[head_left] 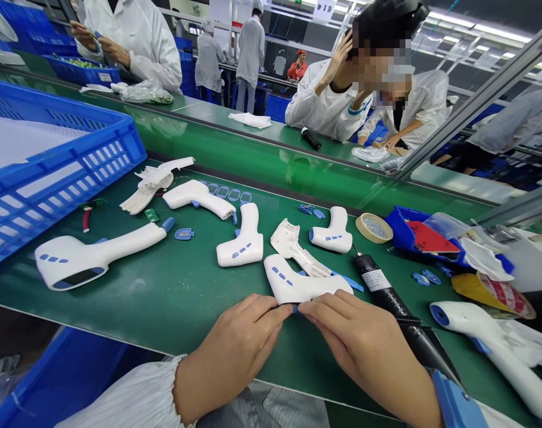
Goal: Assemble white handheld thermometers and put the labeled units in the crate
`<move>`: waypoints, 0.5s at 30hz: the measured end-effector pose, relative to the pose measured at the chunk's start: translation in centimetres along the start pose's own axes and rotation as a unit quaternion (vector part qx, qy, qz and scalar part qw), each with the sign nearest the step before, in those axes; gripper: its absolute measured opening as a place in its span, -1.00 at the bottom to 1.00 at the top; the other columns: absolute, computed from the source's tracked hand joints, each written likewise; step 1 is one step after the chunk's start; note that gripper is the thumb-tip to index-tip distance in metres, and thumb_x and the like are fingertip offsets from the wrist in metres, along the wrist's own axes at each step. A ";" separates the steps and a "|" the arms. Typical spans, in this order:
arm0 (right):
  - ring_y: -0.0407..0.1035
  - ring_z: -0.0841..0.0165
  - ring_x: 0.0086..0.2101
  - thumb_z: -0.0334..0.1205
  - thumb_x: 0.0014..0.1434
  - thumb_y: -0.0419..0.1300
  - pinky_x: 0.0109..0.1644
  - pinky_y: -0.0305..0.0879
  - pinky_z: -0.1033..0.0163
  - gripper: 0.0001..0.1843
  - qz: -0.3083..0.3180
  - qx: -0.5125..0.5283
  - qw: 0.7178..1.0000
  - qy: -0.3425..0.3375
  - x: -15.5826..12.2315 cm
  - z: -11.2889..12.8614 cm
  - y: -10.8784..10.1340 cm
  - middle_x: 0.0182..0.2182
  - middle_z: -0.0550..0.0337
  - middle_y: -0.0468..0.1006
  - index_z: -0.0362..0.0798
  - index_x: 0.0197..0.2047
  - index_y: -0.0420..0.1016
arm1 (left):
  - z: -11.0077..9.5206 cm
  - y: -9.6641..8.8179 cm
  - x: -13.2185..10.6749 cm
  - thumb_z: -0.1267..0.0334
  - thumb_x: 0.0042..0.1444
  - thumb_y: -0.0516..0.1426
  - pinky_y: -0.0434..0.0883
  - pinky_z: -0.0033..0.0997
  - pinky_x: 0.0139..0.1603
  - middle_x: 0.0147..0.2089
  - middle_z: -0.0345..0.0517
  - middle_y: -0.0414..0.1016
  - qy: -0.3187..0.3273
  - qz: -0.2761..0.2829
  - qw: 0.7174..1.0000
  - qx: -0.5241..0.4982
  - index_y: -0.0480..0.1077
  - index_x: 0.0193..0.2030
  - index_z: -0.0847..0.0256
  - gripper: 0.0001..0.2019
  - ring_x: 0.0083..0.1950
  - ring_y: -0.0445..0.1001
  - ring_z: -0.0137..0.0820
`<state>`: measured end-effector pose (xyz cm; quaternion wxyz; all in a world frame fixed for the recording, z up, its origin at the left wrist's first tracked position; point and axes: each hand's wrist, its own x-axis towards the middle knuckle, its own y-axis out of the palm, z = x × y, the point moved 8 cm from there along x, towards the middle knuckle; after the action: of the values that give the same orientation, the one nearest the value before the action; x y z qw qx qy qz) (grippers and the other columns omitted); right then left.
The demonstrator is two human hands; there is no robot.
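A white handheld thermometer (pixel 297 279) with blue buttons lies on its side right before me. At its near edge a small blue part (pixel 294 309) shows between my fingertips. My left hand (pixel 237 339) is closed, its thumb and fingers pinched at the part's left side. My right hand (pixel 360 333) closes on it from the right, fingers bent beside the thermometer's handle; its grip is partly hidden. Just behind lie an open white half-shell (pixel 297 246) and two more thermometers, one standing left (pixel 241 238) and one right (pixel 333 230).
A black electric screwdriver (pixel 382 285) lies right of the thermometer, by a round dish of screws (pixel 374 228) and a blue bin (pixel 404 229). More thermometers (pixel 96 255) and shells lie leftward. A blue crate (pixel 110 154) stands at left. Co-workers (pixel 324 89) sit across the green divider (pixel 253 151).
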<state>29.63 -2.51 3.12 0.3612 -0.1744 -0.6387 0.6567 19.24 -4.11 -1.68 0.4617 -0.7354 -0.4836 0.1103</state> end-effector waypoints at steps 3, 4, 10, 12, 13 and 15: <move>0.37 0.33 -0.43 -0.42 0.22 -0.07 -0.37 0.28 0.27 -0.70 -0.001 0.003 1.000 -0.002 -0.1 0.0 0.1 -0.43 0.17 0.53 -0.04 -0.22 0.48 | 0.1 0.1 0.0 0.42 0.23 -0.07 0.47 -0.22 -0.03 0.01 -0.05 0.41 -0.003 0.004 1.000 0.000 0.20 0.13 0.19 -0.67 -0.03 0.40 -0.32; 0.37 0.33 -0.43 -0.42 0.22 -0.07 -0.36 0.28 0.27 -0.70 -0.001 0.003 1.000 -0.002 -0.1 -0.1 0.1 -0.43 0.17 0.53 -0.04 -0.21 0.48 | 0.0 0.1 0.0 0.42 0.24 -0.07 0.47 -0.22 -0.03 0.01 -0.05 0.41 -0.004 0.004 1.000 0.000 0.20 0.13 0.18 -0.67 -0.02 0.40 -0.31; 0.37 0.32 -0.43 -0.41 0.22 -0.06 -0.35 0.29 0.26 -0.71 -0.001 0.003 1.000 0.001 -0.2 -0.1 0.2 -0.42 0.16 0.53 -0.04 -0.21 0.48 | -0.1 0.0 -0.1 0.42 0.24 -0.08 0.47 -0.24 -0.04 0.00 -0.05 0.42 -0.003 0.004 1.000 0.003 0.20 0.13 0.19 -0.67 -0.03 0.41 -0.32; 0.37 0.32 -0.43 -0.41 0.22 -0.06 -0.36 0.29 0.25 -0.71 -0.002 0.002 1.000 0.002 -0.1 -0.1 0.1 -0.42 0.17 0.53 -0.04 -0.20 0.48 | 0.0 0.1 -0.1 0.41 0.24 -0.08 0.47 -0.23 -0.04 0.00 -0.04 0.42 -0.003 0.006 1.000 0.005 0.20 0.13 0.19 -0.67 -0.03 0.41 -0.32; 0.37 0.32 -0.43 -0.42 0.22 -0.06 -0.37 0.29 0.25 -0.71 -0.002 0.002 1.000 0.003 -0.1 -0.1 0.1 -0.42 0.17 0.53 -0.04 -0.20 0.48 | 0.0 0.1 -0.1 0.41 0.24 -0.07 0.47 -0.23 -0.03 0.00 -0.04 0.42 -0.003 0.007 1.000 0.005 0.20 0.13 0.19 -0.67 -0.03 0.41 -0.32; 0.36 0.32 -0.43 -0.42 0.21 -0.05 -0.37 0.29 0.24 -0.71 -0.003 0.002 1.000 0.001 -0.1 -0.1 0.1 -0.42 0.17 0.53 -0.04 -0.21 0.48 | 0.1 0.1 -0.2 0.41 0.24 -0.08 0.47 -0.22 -0.04 0.00 -0.04 0.42 -0.003 0.007 1.000 0.005 0.20 0.13 0.19 -0.67 -0.03 0.41 -0.32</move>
<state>29.73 -2.47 2.94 0.3642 -0.1727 -0.6373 0.6568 19.21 -4.24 -1.87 0.4634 -0.7362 -0.4789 0.1179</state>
